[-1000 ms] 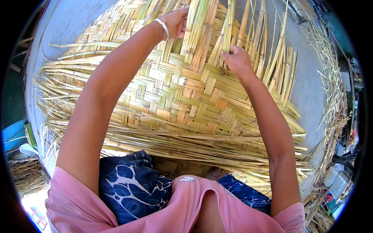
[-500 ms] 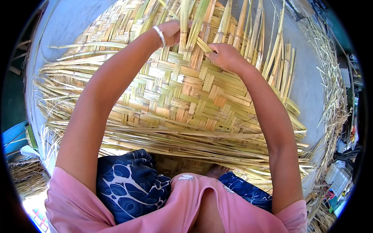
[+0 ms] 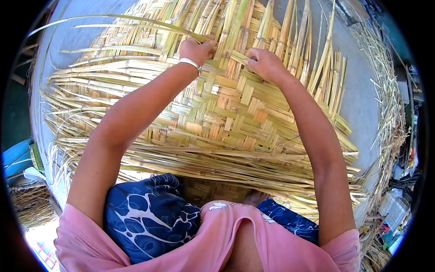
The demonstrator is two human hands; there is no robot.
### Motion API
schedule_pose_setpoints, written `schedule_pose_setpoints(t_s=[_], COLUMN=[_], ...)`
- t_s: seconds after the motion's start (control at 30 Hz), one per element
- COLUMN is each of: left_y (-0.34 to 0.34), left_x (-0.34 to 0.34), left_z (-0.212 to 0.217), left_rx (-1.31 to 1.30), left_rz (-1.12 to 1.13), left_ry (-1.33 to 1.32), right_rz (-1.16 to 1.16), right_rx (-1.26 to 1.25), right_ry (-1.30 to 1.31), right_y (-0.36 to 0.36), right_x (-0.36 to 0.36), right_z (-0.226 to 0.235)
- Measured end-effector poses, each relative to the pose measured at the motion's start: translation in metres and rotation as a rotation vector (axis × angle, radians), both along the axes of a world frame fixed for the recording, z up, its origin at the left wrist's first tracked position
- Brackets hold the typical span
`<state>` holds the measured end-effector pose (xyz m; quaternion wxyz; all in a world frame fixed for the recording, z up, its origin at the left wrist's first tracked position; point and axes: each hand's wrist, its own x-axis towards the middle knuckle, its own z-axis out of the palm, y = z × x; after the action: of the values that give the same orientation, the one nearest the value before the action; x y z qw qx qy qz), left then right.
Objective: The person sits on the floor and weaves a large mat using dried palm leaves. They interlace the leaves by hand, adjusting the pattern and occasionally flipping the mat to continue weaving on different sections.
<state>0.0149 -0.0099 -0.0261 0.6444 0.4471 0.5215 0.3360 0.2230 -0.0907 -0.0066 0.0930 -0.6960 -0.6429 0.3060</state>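
Note:
A partly woven mat [image 3: 235, 113] of flat, yellow-green split cane strips spreads in front of me. At its far middle my left hand [image 3: 195, 51], with a pale bangle at the wrist, is closed on long split cane strips [image 3: 136, 21], whose thin ends stretch out to the far left. Close by on the right, my right hand [image 3: 263, 64] pinches a short stretch of split cane strip [image 3: 238, 56] between thumb and fingers. Between the hands, upright strips [image 3: 235, 27] run away from me. Where the held strips meet the weave is partly hidden by my fingers.
Loose strip ends fan out from the mat's left [image 3: 68, 79] and right sides. A band of long strips [image 3: 217, 156] lies across the near part. Shredded straw [image 3: 385, 99] lines the right edge of the grey floor [image 3: 360, 118]. A blue container [image 3: 17, 156] stands at the left.
My left hand has come slightly lower, and long strips now swing out across the far left of the mat. My right hand has barely shifted, still pinching its strip.

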Motion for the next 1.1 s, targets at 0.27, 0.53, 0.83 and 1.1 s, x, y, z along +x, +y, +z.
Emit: schedule_pose_setpoints(t_s=[0.27, 0.53, 0.83, 1.1], left_y=[-0.002, 0.02, 0.057, 0.056], left_x=[-0.018, -0.022, 0.027, 0.033], left_z=[0.003, 0.02, 0.022, 0.04], left_rx=[-0.021, -0.248, 0.746, 0.773], left_rz=[-0.055, -0.339, -0.845, -1.339], left_ry=[0.163, 0.389, 1.098, 1.261], right_rz=[0.029, -0.021, -0.143, -0.182], right_rx=[-0.065, -0.114, -0.095, -0.098], right_ry=[-0.126, -0.118, -0.05, 0.068], right_y=[0.001, 0.005, 0.007, 0.004], right_x=[-0.009, -0.007, -0.012, -0.004], right_z=[0.016, 0.006, 0.001, -0.007])
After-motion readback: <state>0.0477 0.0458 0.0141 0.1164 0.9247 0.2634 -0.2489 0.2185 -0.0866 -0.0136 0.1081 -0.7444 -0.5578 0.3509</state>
